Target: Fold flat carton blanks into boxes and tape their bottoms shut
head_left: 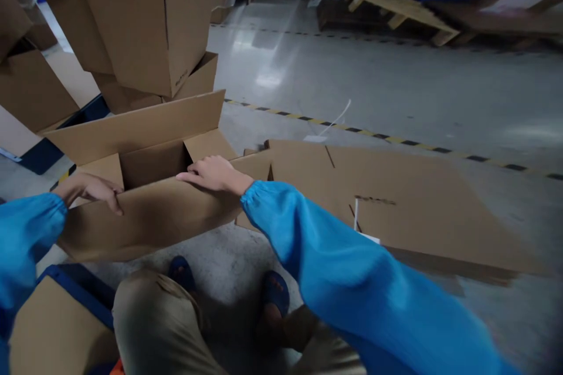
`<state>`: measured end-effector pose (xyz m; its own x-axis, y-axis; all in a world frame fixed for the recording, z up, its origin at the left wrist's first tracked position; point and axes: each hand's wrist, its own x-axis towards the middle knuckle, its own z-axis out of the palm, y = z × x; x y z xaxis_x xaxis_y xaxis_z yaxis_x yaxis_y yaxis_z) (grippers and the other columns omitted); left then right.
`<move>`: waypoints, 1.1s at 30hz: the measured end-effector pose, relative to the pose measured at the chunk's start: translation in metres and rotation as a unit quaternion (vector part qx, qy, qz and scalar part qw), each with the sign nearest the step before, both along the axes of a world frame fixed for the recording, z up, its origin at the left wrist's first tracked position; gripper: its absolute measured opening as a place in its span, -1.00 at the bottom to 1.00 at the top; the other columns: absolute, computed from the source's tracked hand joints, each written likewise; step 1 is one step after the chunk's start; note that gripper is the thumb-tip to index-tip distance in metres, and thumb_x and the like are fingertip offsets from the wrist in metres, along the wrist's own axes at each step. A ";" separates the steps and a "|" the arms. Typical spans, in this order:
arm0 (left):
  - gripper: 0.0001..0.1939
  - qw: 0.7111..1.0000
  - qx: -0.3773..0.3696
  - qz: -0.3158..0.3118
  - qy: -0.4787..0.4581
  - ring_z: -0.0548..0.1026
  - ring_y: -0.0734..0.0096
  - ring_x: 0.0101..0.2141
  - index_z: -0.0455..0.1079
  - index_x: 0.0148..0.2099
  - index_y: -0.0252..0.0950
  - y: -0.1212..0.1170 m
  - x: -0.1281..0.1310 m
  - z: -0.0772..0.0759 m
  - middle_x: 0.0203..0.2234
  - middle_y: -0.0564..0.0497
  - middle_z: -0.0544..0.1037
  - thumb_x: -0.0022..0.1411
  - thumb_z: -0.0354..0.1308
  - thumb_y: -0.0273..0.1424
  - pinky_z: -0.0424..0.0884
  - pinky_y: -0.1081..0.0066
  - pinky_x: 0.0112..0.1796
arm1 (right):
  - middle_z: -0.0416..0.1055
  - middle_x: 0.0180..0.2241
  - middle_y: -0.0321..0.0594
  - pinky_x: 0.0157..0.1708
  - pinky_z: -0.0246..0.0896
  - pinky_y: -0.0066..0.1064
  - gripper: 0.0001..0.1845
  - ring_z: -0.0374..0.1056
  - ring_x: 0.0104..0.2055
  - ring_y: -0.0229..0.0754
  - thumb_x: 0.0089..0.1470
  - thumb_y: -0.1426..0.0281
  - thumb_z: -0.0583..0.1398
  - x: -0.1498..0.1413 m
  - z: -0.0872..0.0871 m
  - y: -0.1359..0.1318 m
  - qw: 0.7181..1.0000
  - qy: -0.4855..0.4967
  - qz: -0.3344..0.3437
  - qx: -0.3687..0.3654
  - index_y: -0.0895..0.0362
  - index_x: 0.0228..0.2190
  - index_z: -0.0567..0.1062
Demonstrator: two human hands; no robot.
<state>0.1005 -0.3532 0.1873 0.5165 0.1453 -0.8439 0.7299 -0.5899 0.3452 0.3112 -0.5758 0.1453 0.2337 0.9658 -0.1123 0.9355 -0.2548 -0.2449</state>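
An open brown cardboard box (149, 217) stands on the concrete floor in front of my knees, its flaps up. My left hand (90, 188) rests on the near flap's top edge at the left, fingers curled over it. My right hand (213, 174) lies on the same edge further right, fingers extended flat along the cardboard. Both arms wear bright blue sleeves. The box's inside looks dark and I see nothing in it.
Flattened cardboard sheets (396, 205) lie on the floor to the right. Stacked cardboard boxes (145, 23) rise behind the open box. A yellow-black floor line (396, 139) crosses the floor. Wooden pallets (396, 9) sit at the back. Another box (53, 328) is at lower left.
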 end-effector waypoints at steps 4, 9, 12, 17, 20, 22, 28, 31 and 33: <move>-0.32 0.997 0.074 -0.007 -0.020 0.54 -0.01 -0.06 0.44 0.16 -0.47 0.025 0.002 -0.023 -0.07 -0.17 0.62 0.01 0.29 -0.23 0.45 0.22 -0.02 | 0.57 -0.07 0.06 -0.04 0.25 -0.22 -0.20 0.46 0.01 0.11 0.30 -0.18 -0.12 0.011 -0.039 0.037 0.999 0.029 -0.025 -0.016 0.17 -0.08 0.59; -0.15 0.878 0.401 -0.095 -0.243 -0.11 -0.21 0.40 0.04 0.47 -0.40 -0.005 -0.025 -0.092 0.43 -0.32 -0.03 0.26 0.23 -0.20 -0.22 -0.13 0.33 | -0.11 0.43 0.19 0.39 -0.29 0.08 -0.20 -0.18 0.47 0.12 0.35 -0.01 0.00 0.009 -0.123 0.061 0.995 -0.005 -0.049 0.082 0.23 0.39 0.04; -0.38 0.855 0.422 -0.103 -0.282 -0.12 -0.05 0.42 0.10 0.45 -0.31 -0.036 -0.041 -0.138 0.45 -0.23 -0.09 0.45 -0.01 -0.19 -0.17 -0.07 0.35 | -0.22 0.44 0.22 0.40 -0.36 0.13 -0.13 -0.27 0.49 0.13 0.32 -0.03 0.04 0.008 -0.150 0.063 0.995 0.020 -0.060 0.079 0.23 0.41 -0.04; -0.39 0.855 0.409 -0.054 -0.315 -0.10 0.01 0.42 0.10 0.46 -0.24 -0.046 -0.048 -0.171 0.44 -0.13 -0.03 0.50 -0.13 -0.10 -0.14 -0.08 0.36 | -0.07 0.42 0.18 0.41 -0.37 0.08 -0.34 -0.19 0.47 0.07 0.37 0.18 -0.04 0.020 -0.129 0.075 0.984 -0.026 -0.078 0.159 0.32 0.33 0.16; -0.42 0.857 0.393 -0.046 -0.328 -0.06 0.04 0.41 0.11 0.45 -0.20 -0.044 -0.051 -0.171 0.43 -0.09 0.01 0.52 -0.15 -0.11 -0.07 -0.07 0.35 | -0.02 0.40 0.13 0.41 -0.43 0.05 -0.40 -0.20 0.47 0.03 0.39 0.27 -0.14 0.037 -0.089 0.115 0.952 -0.086 -0.085 0.280 0.31 0.29 0.21; -0.45 0.859 0.392 -0.038 -0.327 -0.05 0.05 0.41 0.13 0.45 -0.20 -0.045 -0.053 -0.169 0.42 -0.08 0.04 0.53 -0.16 -0.16 -0.03 -0.06 0.35 | 0.10 0.35 0.14 0.39 -0.38 0.05 -0.40 -0.11 0.44 0.06 0.39 0.25 -0.14 0.045 -0.063 0.151 0.943 -0.102 -0.058 0.310 0.30 0.30 0.18; -0.49 0.865 0.380 -0.031 -0.326 -0.01 0.06 0.40 0.17 0.43 -0.16 -0.055 -0.060 -0.167 0.40 -0.08 0.10 0.54 -0.13 -0.18 0.04 -0.04 0.35 | 0.51 -0.14 0.14 0.09 0.06 -0.03 -0.46 0.33 -0.03 0.15 0.36 0.13 -0.07 0.036 -0.052 0.191 0.957 -0.106 -0.067 0.262 0.26 -0.12 0.53; -0.45 0.845 0.414 -0.011 -0.339 -0.11 -0.08 0.41 0.19 0.42 -0.12 -0.061 -0.063 -0.169 0.44 -0.16 -0.07 0.49 -0.01 -0.12 -0.02 -0.17 0.33 | 0.51 -0.23 0.10 -0.02 0.08 -0.08 -0.44 0.31 -0.12 0.14 0.35 0.06 -0.05 0.028 -0.063 0.169 0.940 -0.126 -0.083 0.306 0.23 -0.19 0.54; -0.33 0.822 0.458 0.014 -0.339 -0.18 -0.23 0.40 0.11 0.46 -0.15 -0.065 -0.065 -0.172 0.45 -0.27 -0.16 0.42 0.10 -0.08 -0.03 -0.29 0.29 | 0.51 -0.24 0.08 -0.06 0.07 -0.11 -0.41 0.31 -0.14 0.13 0.35 0.03 -0.06 0.022 -0.064 0.151 0.937 -0.136 -0.082 0.312 0.22 -0.18 0.55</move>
